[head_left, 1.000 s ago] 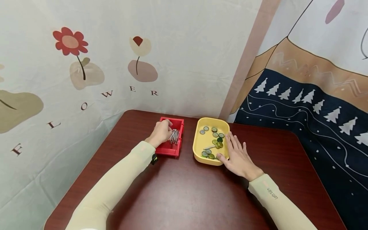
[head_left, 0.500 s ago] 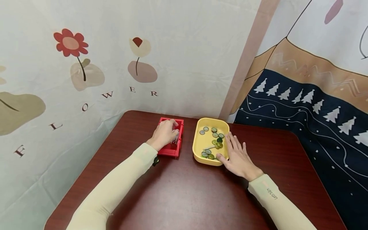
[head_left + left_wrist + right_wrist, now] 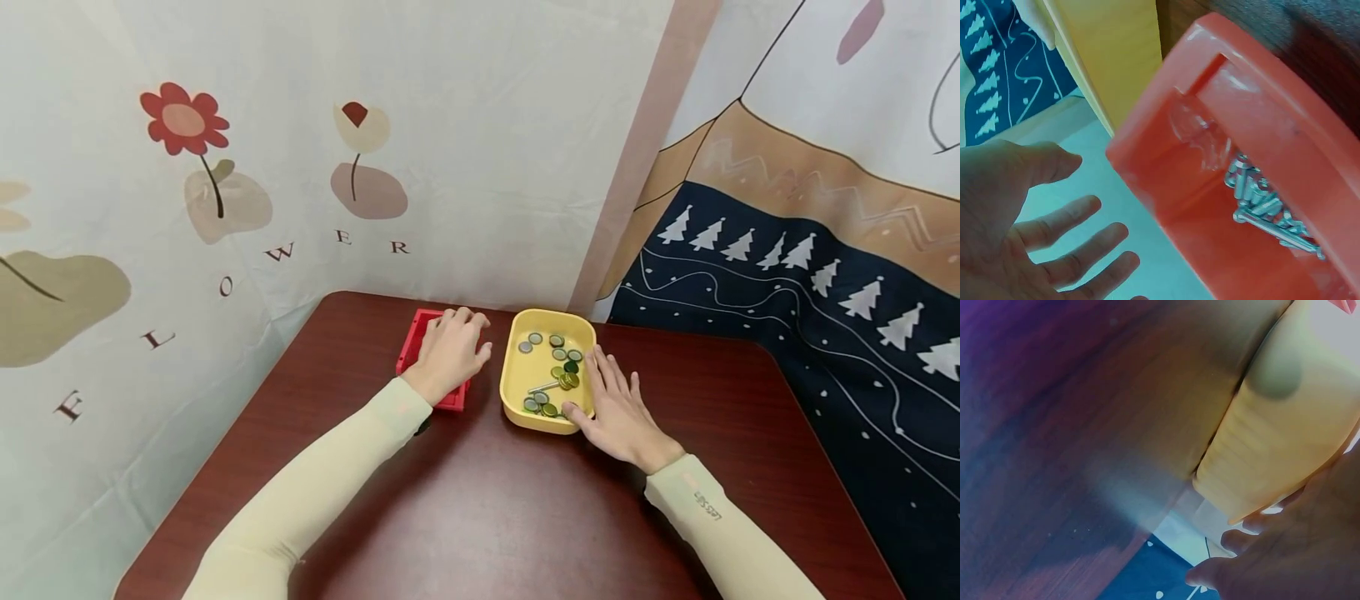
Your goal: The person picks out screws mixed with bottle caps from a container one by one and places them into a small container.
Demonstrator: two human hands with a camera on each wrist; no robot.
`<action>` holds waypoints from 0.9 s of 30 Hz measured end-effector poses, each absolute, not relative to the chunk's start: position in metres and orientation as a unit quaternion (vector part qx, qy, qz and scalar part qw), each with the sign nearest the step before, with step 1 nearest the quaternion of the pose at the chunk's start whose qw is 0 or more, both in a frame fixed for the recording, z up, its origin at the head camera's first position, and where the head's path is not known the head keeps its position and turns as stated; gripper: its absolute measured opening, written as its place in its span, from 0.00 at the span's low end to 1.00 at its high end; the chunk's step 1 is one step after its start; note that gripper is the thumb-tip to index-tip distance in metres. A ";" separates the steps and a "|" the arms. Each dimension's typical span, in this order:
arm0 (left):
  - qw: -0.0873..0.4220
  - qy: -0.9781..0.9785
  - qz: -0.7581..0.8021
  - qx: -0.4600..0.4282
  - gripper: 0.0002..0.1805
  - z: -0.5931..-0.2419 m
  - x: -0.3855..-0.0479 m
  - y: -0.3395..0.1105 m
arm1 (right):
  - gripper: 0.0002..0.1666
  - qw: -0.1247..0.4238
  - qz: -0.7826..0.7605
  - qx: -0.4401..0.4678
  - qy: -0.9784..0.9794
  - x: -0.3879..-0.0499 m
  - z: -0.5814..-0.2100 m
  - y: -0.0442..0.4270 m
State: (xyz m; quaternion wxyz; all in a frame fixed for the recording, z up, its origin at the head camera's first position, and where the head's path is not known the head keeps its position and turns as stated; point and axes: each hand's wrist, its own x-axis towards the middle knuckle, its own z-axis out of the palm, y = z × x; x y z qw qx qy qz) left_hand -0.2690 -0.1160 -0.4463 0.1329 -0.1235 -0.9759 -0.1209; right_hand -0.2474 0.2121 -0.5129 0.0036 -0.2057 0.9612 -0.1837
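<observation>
My left hand (image 3: pixel 450 354) hovers over the right side of a red plastic bin (image 3: pixel 410 348), its fingers spread and loosely bent. Nothing is between them in the left wrist view. Silver metal bolts (image 3: pixel 1266 215) lie heaped along one wall inside the bin; the head view hides them behind the hand. A yellow tray (image 3: pixel 512 375) stands to the right, with several bottle caps (image 3: pixel 567 381) and one long bolt (image 3: pixel 543 387) on its floor. My right hand (image 3: pixel 630 421) rests against the tray's right side, fingers straight, thumb over the near right corner.
Both containers stand near the back of a dark red-brown table (image 3: pixel 480 500), with a narrow gap between them. Behind it hangs a printed cloth (image 3: pixel 487 167) with flowers and letters; a dark blue cloth part with white trees (image 3: pixel 780 267) is on the right.
My left hand has risen out of the red bin and moved right, its fingers opening from a curled pose. The right hand stays on the yellow tray.
</observation>
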 end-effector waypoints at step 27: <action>0.024 -0.970 -0.022 -0.242 0.21 -0.467 -0.320 -0.026 | 0.60 0.000 -0.181 -0.209 0.961 -0.249 -0.515 0.212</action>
